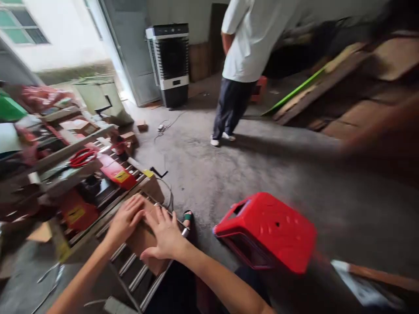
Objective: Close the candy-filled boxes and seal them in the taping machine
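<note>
Both my hands rest flat on a brown cardboard box that lies on a metal roller conveyor at the lower left. My left hand has its fingers spread over the box's far left corner. My right hand lies beside it, fingers stretched out on the box top. Neither hand grips anything.
A red plastic stool stands close on my right. Red packages and cluttered shelves fill the left. A person in a white shirt stands ahead on the concrete floor near an air cooler. Wooden boards lean at right.
</note>
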`<state>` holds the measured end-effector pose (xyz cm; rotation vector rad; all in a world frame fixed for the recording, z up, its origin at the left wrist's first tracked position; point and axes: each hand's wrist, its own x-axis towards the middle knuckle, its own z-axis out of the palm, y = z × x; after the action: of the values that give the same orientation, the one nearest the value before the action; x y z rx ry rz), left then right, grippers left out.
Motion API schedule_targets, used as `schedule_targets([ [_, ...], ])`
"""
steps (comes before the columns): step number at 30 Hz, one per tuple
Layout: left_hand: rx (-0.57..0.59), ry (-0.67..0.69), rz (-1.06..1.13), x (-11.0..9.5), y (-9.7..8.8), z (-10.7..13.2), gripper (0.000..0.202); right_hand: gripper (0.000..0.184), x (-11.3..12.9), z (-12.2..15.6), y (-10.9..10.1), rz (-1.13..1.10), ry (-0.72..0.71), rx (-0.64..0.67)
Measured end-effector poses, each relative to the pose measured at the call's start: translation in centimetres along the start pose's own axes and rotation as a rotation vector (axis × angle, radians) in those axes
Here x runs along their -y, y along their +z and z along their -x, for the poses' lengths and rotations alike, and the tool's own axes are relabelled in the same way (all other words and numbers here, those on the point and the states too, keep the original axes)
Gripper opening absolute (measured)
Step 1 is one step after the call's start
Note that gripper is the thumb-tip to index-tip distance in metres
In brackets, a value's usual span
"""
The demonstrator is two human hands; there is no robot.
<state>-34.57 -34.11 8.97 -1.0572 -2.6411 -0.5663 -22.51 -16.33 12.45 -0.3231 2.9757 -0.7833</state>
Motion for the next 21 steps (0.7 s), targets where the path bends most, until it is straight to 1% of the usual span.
schedule_targets([
  [3,-0.088,0.014,-0.123,2.0,1.3,-0.4,0.061,0.115,-0.4,-0.2,0.7,0.006,0.009,-0.070],
  [4,-0.096,0.035,-0.151,2.3,1.5,-0.4,0.062,0.115,-0.3,-0.3,1.0,0.019,0.017,-0.072],
  [6,-0.070,0.093,-0.170,2.6,1.4,-0.5,0.062,0.118,-0.3,-0.5,1.4,0.033,0.032,-0.041],
  [8,-0.026,0.108,-0.154,2.5,1.0,-0.8,0.062,0.119,-0.3,-0.8,1.4,0.045,0.035,-0.028],
  [11,0.058,0.090,-0.105,2.0,0.7,-1.1,0.068,0.112,0.0,-1.0,0.8,0.087,0.010,-0.025],
  [12,0.084,0.083,-0.087,1.6,0.7,-1.0,0.068,0.114,0.2,-0.9,0.6,0.098,0.011,-0.012],
  [14,0.095,0.050,-0.054,0.8,0.7,-0.8,0.064,0.125,0.8,-0.6,0.5,0.108,0.058,0.035],
  [16,0.031,-0.013,-0.006,0.0,0.6,-0.4,0.056,0.137,1.6,-0.1,0.8,0.116,0.140,0.098],
  [17,-0.009,-0.027,0.031,-0.4,0.4,-0.2,0.051,0.138,1.9,0.2,1.0,0.124,0.173,0.118],
  [19,-0.098,-0.026,0.127,-0.7,-0.1,0.1,0.040,0.129,2.4,0.9,1.6,0.138,0.196,0.094],
  [21,-0.224,-0.047,0.210,-0.6,-0.7,0.9,0.032,0.119,2.6,1.3,2.3,0.130,0.178,0.009],
])
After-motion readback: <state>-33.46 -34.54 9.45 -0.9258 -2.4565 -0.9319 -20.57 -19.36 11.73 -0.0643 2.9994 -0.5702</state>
